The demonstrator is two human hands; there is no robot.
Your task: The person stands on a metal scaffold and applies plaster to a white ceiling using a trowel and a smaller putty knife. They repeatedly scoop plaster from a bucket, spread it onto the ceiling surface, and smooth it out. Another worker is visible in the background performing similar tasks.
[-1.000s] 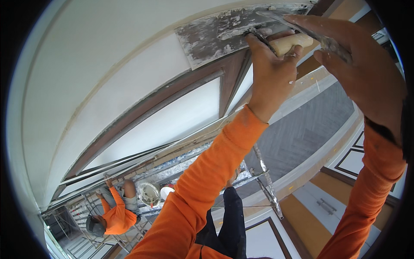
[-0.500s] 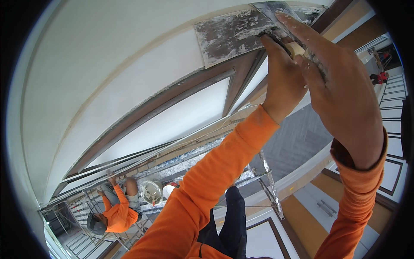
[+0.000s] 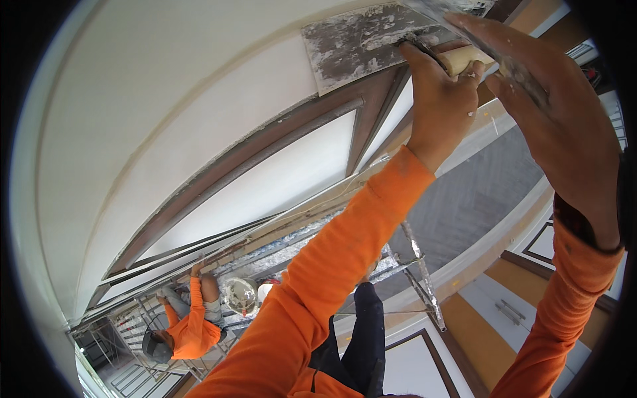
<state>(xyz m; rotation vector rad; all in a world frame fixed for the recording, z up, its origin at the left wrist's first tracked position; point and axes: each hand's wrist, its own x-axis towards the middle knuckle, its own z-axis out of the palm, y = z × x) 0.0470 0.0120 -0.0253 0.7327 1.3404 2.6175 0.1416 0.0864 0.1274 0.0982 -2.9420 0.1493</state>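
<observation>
Up at the wall, my left hand is closed round the pale wooden handle of a plastering trowel. Its flat metal blade is smeared with white plaster and lies close along the wall's lower edge, just above brown trim; whether it touches is hard to tell. My right hand is closed on a flat metal scraper, with the forefinger stretched along it. The scraper slants up over the trowel's far end, and the upper frame edge cuts off its tip.
The pale curved wall has a beige band. Below are a white panel in a brown frame, scaffold planks and a metal scaffold leg. A co-worker in orange sits lower left, beside a bucket.
My right hand has shifted right, lifting the scraper away from the trowel handle, which now shows more. The trowel has barely moved along the wall. The view has tilted slightly.
</observation>
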